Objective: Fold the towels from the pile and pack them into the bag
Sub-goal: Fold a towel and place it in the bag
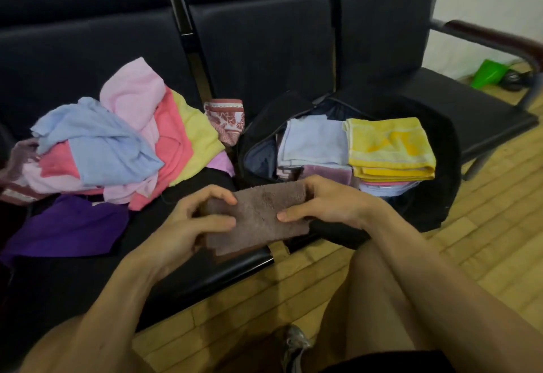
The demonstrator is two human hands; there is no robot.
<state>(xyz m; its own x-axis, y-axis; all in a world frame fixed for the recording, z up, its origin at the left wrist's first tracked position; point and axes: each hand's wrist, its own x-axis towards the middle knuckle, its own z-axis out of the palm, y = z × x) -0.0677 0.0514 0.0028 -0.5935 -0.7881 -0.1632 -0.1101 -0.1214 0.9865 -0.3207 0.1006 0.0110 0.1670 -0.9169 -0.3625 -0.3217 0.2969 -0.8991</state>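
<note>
Gripping a folded brown towel (258, 214) by its ends, the left hand (182, 223) and right hand (329, 205) are holding it mid-frame. The open bag (443, 173) is lying right of centre.

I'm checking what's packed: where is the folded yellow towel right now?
In the head view, the yellow towel tops the right stack inside the open black bag, right of a folded pale blue towel.

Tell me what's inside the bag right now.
The bag holds folded towels: a yellow towel tops the right stack, a pale blue towel lies left of it, a mauve towel in front. Lower layers and the bottom are mostly covered.
</note>
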